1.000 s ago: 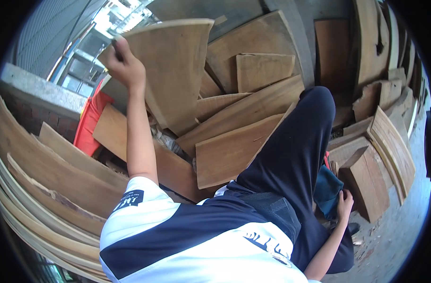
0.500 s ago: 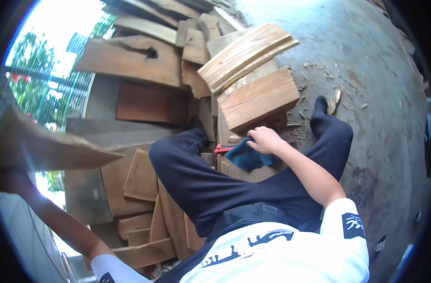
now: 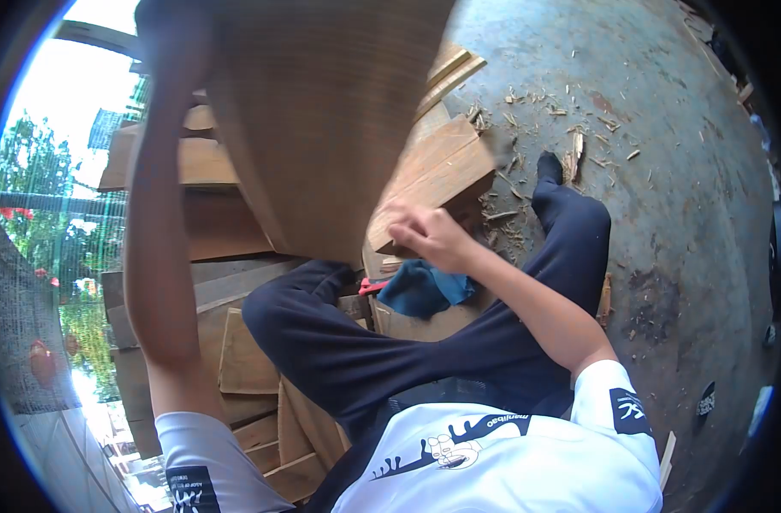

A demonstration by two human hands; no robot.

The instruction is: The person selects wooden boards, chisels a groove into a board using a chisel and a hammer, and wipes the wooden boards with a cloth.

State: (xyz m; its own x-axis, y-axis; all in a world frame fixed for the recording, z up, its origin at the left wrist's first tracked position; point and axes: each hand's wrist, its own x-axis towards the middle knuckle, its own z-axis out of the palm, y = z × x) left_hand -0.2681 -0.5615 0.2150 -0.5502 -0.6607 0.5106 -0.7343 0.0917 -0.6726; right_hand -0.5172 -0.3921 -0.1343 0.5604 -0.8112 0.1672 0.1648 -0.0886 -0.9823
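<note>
A broad wooden board (image 3: 313,128) is lifted high in front of me, blurred by motion. My left hand (image 3: 181,51) is closed on its left edge, its fingers mostly dark and smeared. My right hand (image 3: 429,232) hovers by the near edge of a thick wood block (image 3: 450,158), fingers curled in with nothing visible in them. Whether it touches the block I cannot tell. Beneath that hand lies a crumpled blue cloth (image 3: 420,289) between my legs, beside a red tool part (image 3: 373,285) that is mostly hidden.
Several wooden boards (image 3: 249,350) are stacked to my left, and more planks (image 3: 207,162) lie behind the raised board. Wood splinters (image 3: 576,154) litter the concrete floor (image 3: 673,256) at right. A mesh fence (image 3: 95,197) runs along the far left.
The board in my left hand has swung from the far left up to the centre, covering much of the pile. My right hand has let go of the blue cloth and moved slightly up and left.
</note>
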